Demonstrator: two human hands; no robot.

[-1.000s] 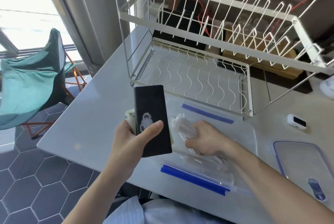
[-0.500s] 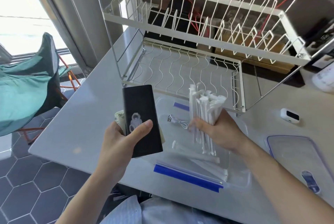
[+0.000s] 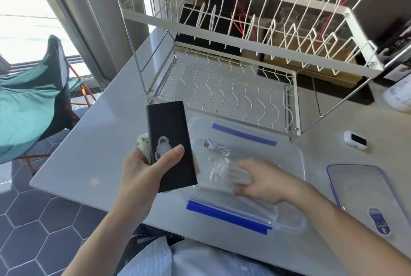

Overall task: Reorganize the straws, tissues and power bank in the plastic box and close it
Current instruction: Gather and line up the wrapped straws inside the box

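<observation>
On the pale grey table (image 3: 93, 142), just in front of a white two-tier wire dish rack (image 3: 233, 68), sits the open clear plastic box (image 3: 298, 160) with blue clip strips along its near and far edges. From the head camera, the left hand (image 3: 142, 173) is raised above the table's near-left part, clasping a black power bank (image 3: 170, 142) upright with the thumb pressed across its printed face; tucked behind it in the same grasp is what looks like a small tissue pack (image 3: 143, 143), mostly hidden. The right hand (image 3: 260, 180) reaches down into the box, fingers curled around a bundle of white wrapped straws (image 3: 224, 171) lying roughly flat near the box floor. A white USB cable (image 3: 216, 147) lies loose in the box beside the straws, toward the far side. The box's clear lid (image 3: 364, 195) with a purple rim rests on the table to the right, apart from the box, and a small white device (image 3: 355, 143) lies beyond it.
</observation>
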